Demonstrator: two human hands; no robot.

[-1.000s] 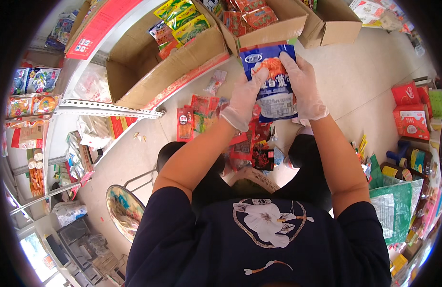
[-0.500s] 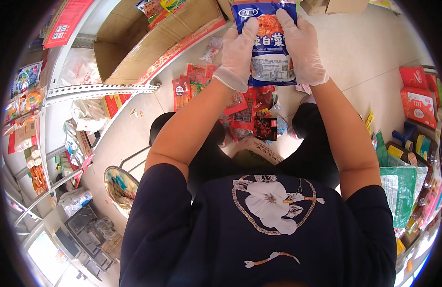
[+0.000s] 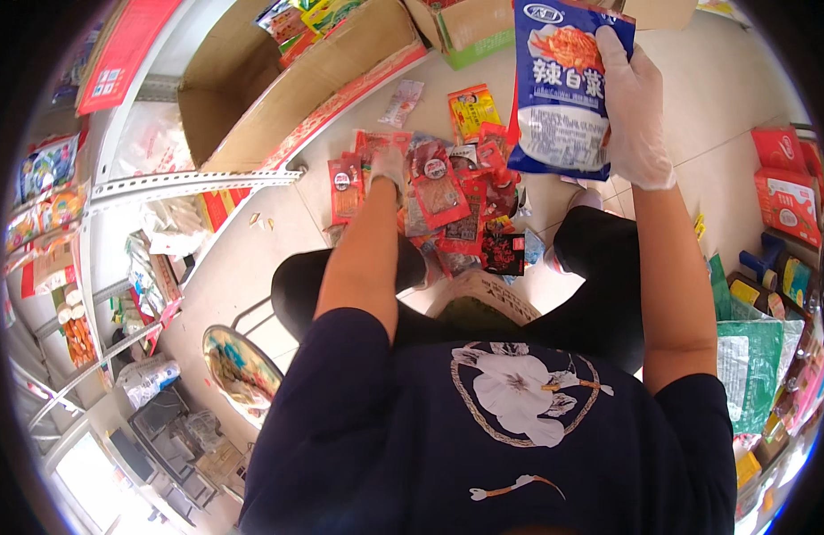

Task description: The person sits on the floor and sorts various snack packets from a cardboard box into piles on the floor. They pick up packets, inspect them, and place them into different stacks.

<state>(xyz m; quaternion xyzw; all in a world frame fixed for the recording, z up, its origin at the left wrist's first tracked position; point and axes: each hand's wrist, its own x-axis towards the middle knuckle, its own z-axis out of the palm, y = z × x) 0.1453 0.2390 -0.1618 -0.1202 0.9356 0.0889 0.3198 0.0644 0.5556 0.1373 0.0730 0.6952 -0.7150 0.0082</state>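
Observation:
In my gloved right hand [image 3: 639, 120] is a blue-and-white food packet [image 3: 568, 89], held upright by its right edge with the thumb across its front. A picture of red shredded food shows on it. My left hand [image 3: 388, 165], also in a thin clear glove, reaches down to a pile of small packets on the floor. Its fingers are blurred and partly hidden, so I cannot see a grip. Around it lie a red packet [image 3: 440, 183], another red packet [image 3: 345, 189] to its left, and a yellow packet [image 3: 473, 109] farther off. A black packet [image 3: 504, 253] lies nearer.
An open cardboard box [image 3: 314, 98] with bright packets stands far left, beside a white metal shelf rail [image 3: 193, 174]. Another carton [image 3: 470, 31] is at the far edge. A round stool [image 3: 241, 367] stands at left. Red boxes [image 3: 786, 192] and a green bag [image 3: 750, 374] are at right.
My left hand has let go of the blue-and-white packet and dropped to the pile. My right hand has carried the packet to the right. The view has shifted slightly.

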